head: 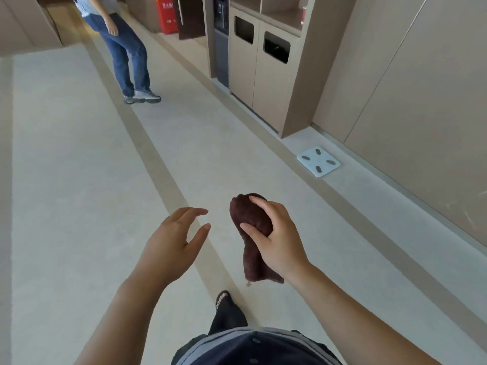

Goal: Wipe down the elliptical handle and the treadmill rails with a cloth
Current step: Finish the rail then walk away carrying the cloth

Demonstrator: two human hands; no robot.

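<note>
Pale grey floor point(79, 167) is stretching ahead, another person point(123, 48) standing far up it. My left hand point(171, 238) is hovering with its grip apart and empty, just beside my right hand point(279, 241), whose grip is squeezing the dark brown cloth point(253, 219) above the floor.

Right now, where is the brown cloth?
In the head view, the brown cloth is bunched in the right hand, lower centre, beside the open left hand.
</note>
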